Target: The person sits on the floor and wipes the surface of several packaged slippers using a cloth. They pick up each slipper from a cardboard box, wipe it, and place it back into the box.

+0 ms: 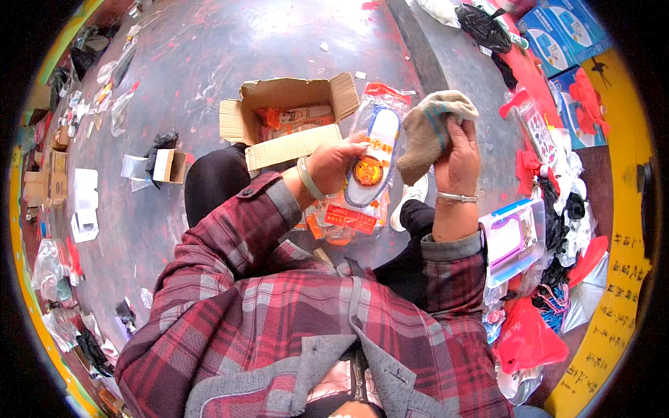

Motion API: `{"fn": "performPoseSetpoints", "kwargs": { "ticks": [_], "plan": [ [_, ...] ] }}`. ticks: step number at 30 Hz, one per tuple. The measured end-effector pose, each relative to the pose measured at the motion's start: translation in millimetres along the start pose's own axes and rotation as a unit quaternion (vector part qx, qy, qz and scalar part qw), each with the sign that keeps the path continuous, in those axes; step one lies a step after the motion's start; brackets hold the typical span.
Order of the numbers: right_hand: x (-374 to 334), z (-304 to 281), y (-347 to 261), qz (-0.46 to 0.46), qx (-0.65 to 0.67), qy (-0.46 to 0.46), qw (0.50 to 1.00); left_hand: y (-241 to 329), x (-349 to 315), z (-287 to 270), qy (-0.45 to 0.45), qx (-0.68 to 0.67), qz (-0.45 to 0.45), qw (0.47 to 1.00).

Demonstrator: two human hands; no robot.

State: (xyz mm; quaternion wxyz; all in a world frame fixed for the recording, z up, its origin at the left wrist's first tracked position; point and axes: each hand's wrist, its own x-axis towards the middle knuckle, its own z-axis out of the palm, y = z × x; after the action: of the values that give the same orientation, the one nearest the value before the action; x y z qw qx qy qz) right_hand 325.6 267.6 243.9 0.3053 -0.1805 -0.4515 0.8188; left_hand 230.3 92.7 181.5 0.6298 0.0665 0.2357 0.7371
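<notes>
My left hand point(329, 169) pinches the edge of an insole point(383, 129), white with a blue rim and a round orange label. A clear plastic sleeve with a red top seems to lie around or behind it. In my right hand point(458, 161) is a bunched grey-beige cloth point(425, 132) with blue stripes, held up just right of the insole; its folds hide whether it is a sock or a rag. Below the insole lie red-labelled plastic packets point(352, 219), partly covered. Beyond my left hand stands an open cardboard box point(273, 93) with orange-printed packets point(296, 120) inside.
By my right forearm stands a clear plastic bin point(517, 240) with a blue edge. Red bags point(529, 338) and other clutter line the right side. A small box point(169, 166), a white sheet point(85, 202) and scattered plastic lie on the floor at left.
</notes>
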Motion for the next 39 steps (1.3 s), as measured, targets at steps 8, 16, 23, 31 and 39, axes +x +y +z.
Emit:
{"fn": "performPoseSetpoints", "kwargs": {
  "ticks": [8, 16, 23, 31, 39],
  "plan": [
    [5.9, 22.2, 39.3, -0.191, -0.375, -0.106, 0.901, -1.8, -8.8, 11.5, -0.02, 0.041, 0.018, 0.999],
    [5.7, 26.0, 52.1, -0.287, -0.531, -0.199, 0.772, -0.7, -14.9, 14.8, 0.04, 0.093, 0.08, 0.992],
    [-15.1, 44.2, 62.3, -0.269, -0.514, -0.283, 0.764, 9.6, 4.8, -26.1, 0.032, -0.165, 0.078, 0.983],
    [-34.1, 60.0, 65.7, -0.284, -0.421, -0.393, 0.766, 43.9, -2.3, -27.3, 0.004, -0.195, 0.081, 0.977],
    [-57.7, 48.4, 38.4, 0.01, -0.406, -0.397, 0.823, 85.6, -13.5, -32.3, 0.068, -0.185, 0.311, 0.93]
  ]
}}
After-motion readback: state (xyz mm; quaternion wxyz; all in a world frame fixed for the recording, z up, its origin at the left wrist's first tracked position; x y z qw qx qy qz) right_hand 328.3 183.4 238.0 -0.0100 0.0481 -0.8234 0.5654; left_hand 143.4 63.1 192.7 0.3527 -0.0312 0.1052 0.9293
